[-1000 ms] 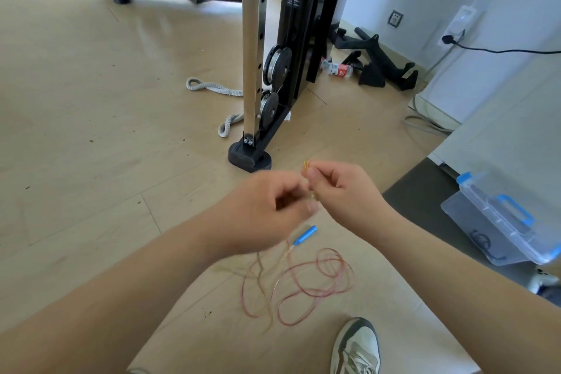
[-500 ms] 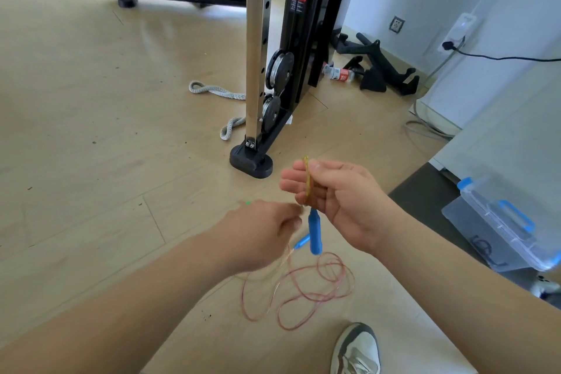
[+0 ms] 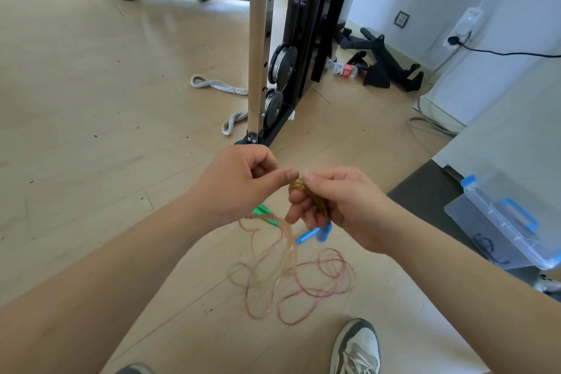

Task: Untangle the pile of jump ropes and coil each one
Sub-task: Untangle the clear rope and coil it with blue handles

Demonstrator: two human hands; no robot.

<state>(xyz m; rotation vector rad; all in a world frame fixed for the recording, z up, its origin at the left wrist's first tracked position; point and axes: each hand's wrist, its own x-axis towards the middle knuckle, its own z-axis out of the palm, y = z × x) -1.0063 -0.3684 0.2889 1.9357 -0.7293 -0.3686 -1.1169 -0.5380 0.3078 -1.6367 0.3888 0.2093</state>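
Left hand (image 3: 243,185), lower half a second ago, has risen to meet the right, thumb and curled fingers pinching the yellow rope (image 3: 306,194) at the top of its coil. Green handles (image 3: 261,209) now show beneath it. Another turn seems laid on, so this coil is probably growing. Right hand (image 3: 340,206) grips the coil wound round its fingers, a blue handle (image 3: 324,231) peeking below. Thin, translucent and slack, the rope's tail drops to the floor (image 3: 91,100), mingling there with a red rope (image 3: 315,293).
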